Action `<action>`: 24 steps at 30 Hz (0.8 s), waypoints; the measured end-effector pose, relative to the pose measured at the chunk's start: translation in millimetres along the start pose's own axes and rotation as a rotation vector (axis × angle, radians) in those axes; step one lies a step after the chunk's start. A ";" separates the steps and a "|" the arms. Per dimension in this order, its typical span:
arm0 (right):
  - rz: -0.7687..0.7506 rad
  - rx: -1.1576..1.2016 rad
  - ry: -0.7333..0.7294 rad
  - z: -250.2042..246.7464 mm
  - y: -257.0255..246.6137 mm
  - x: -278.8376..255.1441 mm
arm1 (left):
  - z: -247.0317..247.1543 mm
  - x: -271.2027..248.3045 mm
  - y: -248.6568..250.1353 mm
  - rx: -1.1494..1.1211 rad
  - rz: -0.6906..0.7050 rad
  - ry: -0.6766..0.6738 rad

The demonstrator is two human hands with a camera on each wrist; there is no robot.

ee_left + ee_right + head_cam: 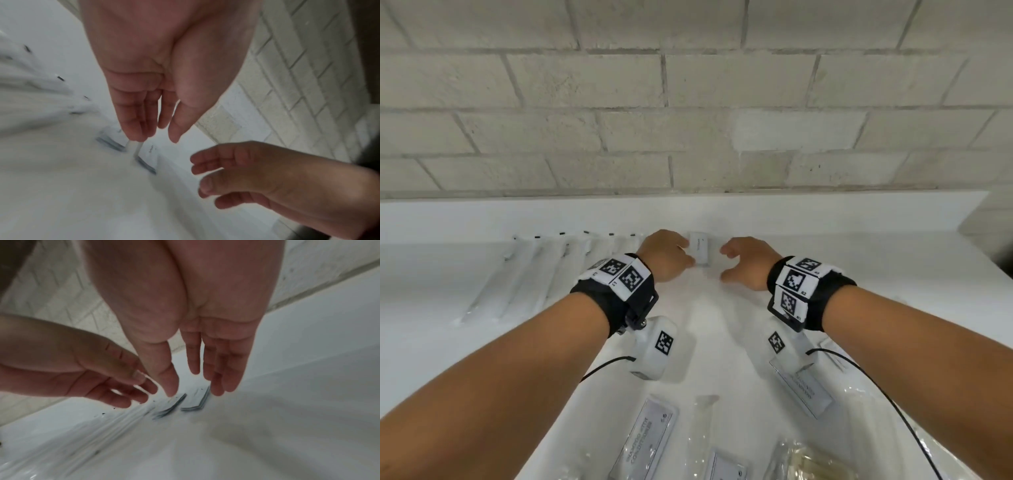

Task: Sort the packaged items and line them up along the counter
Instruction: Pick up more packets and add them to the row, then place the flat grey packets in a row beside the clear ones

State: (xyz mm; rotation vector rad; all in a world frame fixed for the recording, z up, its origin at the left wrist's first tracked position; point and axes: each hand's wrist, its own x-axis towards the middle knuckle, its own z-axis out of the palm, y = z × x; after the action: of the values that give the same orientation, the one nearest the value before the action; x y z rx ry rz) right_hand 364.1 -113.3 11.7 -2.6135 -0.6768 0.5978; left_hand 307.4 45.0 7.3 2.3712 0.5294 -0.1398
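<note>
A small white packet [700, 249] lies flat on the white counter [842, 274] just above the middle of the head view, close under the counter's raised back edge. In the right wrist view it seems to be one of two small flat packets side by side, but blur keeps me from being sure. The left hand [666, 255] is at the packet's left edge, fingers fairly straight and fingertips [133, 133] touching its near corner; that grip is slack, curled round nothing. The right hand [748, 262] hovers just to the right of the packet, apart from it, fingers loosely spread and its grip empty.

To the left of the packet, in the left-centre of the head view, a row of long clear-wrapped items [541, 270] lies side by side, each with a small dark mark at its far end by the back edge. Along the bottom of the frame lie more packaged things: a flat labelled sachet [643, 442] at lower centre-left, a clear narrow wrapper [702, 431] beside it, another labelled packet [803, 387] at lower right, partly under the right wrist's camera unit, and a crinkled clear bag with something yellowish [808, 462] at the bottom edge. Both wrists wear black bands with black-and-white square markers. A pale brick wall [688, 96] fills the upper half.
</note>
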 end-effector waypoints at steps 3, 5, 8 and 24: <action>0.049 -0.163 -0.056 4.7 14.3 -49.9 | 4.3 -55.2 -16.7 0.036 -0.010 -0.093; 0.119 -0.231 -0.100 14.0 25.8 -76.5 | 9.3 -90.6 -30.3 0.082 -0.052 -0.146; 0.210 -0.323 -0.107 29.8 39.1 -109.6 | 16.0 -137.4 -48.9 0.158 -0.128 -0.213; 0.305 -0.251 0.003 52.8 59.6 -165.1 | 52.2 -214.6 -57.1 0.233 -0.172 -0.074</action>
State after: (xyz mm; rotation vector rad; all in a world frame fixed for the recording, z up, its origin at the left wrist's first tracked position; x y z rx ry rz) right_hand 229.3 -235.8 -9.1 -2.9812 -0.3729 0.6299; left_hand 90.7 -22.7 -15.5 2.5313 0.7142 -0.3843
